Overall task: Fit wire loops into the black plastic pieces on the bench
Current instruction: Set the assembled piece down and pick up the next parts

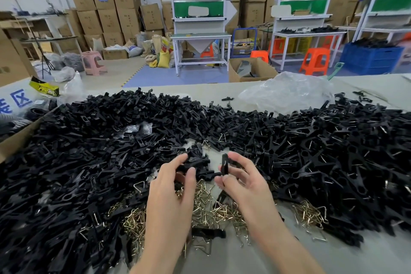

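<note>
Black plastic pieces [89,151] heaped across bench [378,258], left to right. Brass-coloured wire loops [204,207] piled near centre, under both hands. Right hand [242,184] pinches one black piece [224,163] upright between thumb and fingertips. Left hand [171,189] curled over pile, just left of it; can't tell if holding anything.

Factory assembly workshop, cardboard boxes [104,6] stacked along the back wall, white workbenches [200,35] with shelves, orange stools [314,60], blue crate [371,58], sacks [163,58] on the floor, bench [378,258] heaped with black plastic pieces [89,140]
</note>
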Demonstrator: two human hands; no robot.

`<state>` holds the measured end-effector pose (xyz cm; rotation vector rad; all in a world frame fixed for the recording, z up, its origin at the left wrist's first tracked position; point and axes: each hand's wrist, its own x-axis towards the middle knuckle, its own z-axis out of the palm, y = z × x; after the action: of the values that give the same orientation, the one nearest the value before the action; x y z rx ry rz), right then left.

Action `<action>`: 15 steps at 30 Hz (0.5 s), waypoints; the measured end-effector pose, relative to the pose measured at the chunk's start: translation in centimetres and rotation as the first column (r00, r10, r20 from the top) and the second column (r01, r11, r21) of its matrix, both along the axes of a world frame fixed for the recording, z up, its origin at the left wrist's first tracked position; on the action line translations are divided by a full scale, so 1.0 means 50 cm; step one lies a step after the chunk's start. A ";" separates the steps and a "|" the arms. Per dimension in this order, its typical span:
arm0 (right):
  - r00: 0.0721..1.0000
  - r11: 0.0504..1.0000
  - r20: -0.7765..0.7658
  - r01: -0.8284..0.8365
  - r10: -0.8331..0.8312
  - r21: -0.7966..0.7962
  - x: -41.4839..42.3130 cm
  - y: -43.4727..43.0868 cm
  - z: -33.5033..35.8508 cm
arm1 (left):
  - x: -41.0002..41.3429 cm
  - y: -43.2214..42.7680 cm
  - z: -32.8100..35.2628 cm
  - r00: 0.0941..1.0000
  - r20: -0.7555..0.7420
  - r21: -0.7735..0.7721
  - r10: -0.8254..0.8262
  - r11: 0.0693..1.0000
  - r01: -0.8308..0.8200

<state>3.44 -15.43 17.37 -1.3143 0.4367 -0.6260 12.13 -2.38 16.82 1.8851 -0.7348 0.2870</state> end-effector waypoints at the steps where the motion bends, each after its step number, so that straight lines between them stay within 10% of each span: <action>1: 0.998 0.983 0.062 -0.022 0.011 0.183 0.001 -0.002 0.004 | -0.004 -0.002 0.002 1.000 0.017 0.004 -0.005 1.000 0.005; 4: 0.982 0.890 0.170 -0.145 0.077 0.432 0.002 -0.003 0.004 | -0.014 -0.013 0.004 0.999 -0.039 -0.016 -0.017 1.000 0.016; 15: 0.969 0.927 0.128 -0.240 0.211 0.288 0.013 -0.004 -0.009 | -0.028 -0.037 -0.005 0.954 -0.253 -0.163 -0.160 0.979 0.121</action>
<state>4.11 -15.63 16.93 -1.0198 0.2843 -0.4072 10.70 -4.21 16.59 1.6817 -0.6434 -0.0046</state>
